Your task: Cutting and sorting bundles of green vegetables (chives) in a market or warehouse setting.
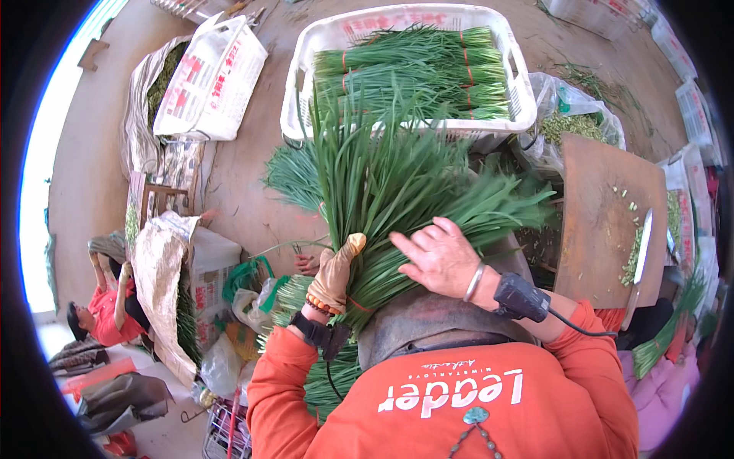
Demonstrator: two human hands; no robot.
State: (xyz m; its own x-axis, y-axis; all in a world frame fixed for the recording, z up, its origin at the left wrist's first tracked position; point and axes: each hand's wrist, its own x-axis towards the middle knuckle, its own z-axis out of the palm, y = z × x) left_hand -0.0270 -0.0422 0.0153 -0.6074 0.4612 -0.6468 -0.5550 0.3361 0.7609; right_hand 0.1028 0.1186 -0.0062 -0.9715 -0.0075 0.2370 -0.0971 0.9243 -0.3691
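A big bundle of long green garlic chives (pixel 373 189) fans out over my lap, with a red band around its lower part. My left hand (pixel 335 267), in a tan glove, grips the bundle from its left side. Bare, my right hand (pixel 438 255) lies over the right side of the leaves with its fingers spread; the leaf tips beyond it are blurred. Past the bundle stands a white plastic crate (pixel 408 127) holding several chive bundles tied with red bands. Another chive bundle (pixel 295 175) lies on the near left side of that crate.
At right, a wooden board (pixel 590 229) carries a knife (pixel 643 246) and cut stem pieces. A plastic bag of trimmings (pixel 573 126) sits behind it. Tipped on the left is a white crate (pixel 212 80). A person in red (pixel 109 315) is beside a large sack (pixel 163 258).
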